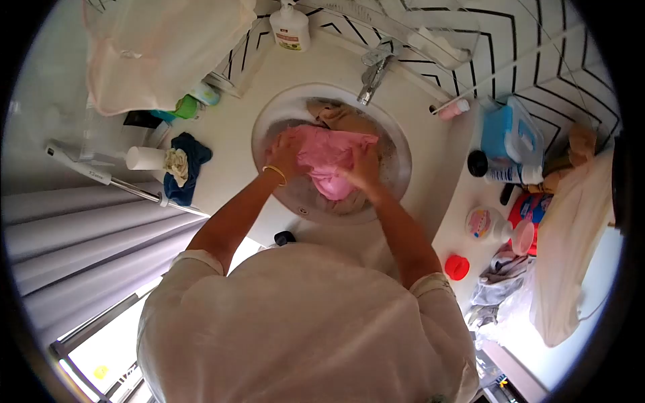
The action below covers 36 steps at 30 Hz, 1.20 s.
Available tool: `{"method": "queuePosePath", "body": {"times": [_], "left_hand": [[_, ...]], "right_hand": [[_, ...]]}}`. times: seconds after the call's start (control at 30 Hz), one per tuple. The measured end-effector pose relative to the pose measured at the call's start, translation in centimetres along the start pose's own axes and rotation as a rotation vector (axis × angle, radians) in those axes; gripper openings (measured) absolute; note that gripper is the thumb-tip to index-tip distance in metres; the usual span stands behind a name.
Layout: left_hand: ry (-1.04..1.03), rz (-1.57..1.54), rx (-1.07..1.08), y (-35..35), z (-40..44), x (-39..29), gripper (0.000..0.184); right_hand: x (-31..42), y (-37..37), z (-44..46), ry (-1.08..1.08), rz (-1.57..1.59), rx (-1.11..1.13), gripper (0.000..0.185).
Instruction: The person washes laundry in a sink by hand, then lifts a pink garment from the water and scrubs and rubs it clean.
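A bunched pink cloth (327, 156) lies in the white washbasin (401, 176), in what looks like cloudy water. My left hand (285, 154), with a yellow bracelet at the wrist, grips the cloth's left side. On its right side my right hand (363, 169) holds it with bent fingers; some fingertips are hidden in the folds. Behind the pink cloth, a brown cloth (346, 119) rests against the basin's far wall. The metal faucet (373, 80) reaches over the far rim, a little beyond both hands.
A white pump bottle (290, 28) stands at the back. Left on the counter are a dark blue cloth (187, 168) and a white cup (145, 158). To the right sit a blue container (508, 131), a white bottle (488, 224) and a red cap (457, 267).
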<state>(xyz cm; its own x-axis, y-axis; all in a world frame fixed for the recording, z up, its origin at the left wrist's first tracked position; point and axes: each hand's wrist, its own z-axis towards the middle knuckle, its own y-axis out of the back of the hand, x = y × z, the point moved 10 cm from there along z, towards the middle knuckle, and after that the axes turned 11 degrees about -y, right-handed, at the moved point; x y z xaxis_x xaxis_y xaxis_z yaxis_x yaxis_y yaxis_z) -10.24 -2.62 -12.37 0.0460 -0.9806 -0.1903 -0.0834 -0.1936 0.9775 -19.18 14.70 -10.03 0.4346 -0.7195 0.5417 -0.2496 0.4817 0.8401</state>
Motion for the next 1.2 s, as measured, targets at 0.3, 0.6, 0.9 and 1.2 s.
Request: {"method": "queuePosePath", "body": {"times": [0.3,0.6,0.9,1.2], "left_hand": [[0.067,-0.149,0.594,-8.6,3.5,-1.0,0.068],[0.259,-0.574,0.551,-16.3,5.0,-0.8,0.049],[0.583,-1.847,0.136,-12.0,3.5,-1.3,0.047],[-0.212,-2.134,-0.006,3.0,3.9,-9.3,0.063]], "right_hand": [[1.5,-2.9,1.5,0.005,-0.374,0.111,0.066],[-5.8,-9.9,3.2,-0.115,-0.482,0.121,0.032],[2.0,0.9,4.7,-0.092,-0.130,0.186,0.021],[17.8,7.6,-4.0,0.193,0.187,-0.116,0.016]]}}
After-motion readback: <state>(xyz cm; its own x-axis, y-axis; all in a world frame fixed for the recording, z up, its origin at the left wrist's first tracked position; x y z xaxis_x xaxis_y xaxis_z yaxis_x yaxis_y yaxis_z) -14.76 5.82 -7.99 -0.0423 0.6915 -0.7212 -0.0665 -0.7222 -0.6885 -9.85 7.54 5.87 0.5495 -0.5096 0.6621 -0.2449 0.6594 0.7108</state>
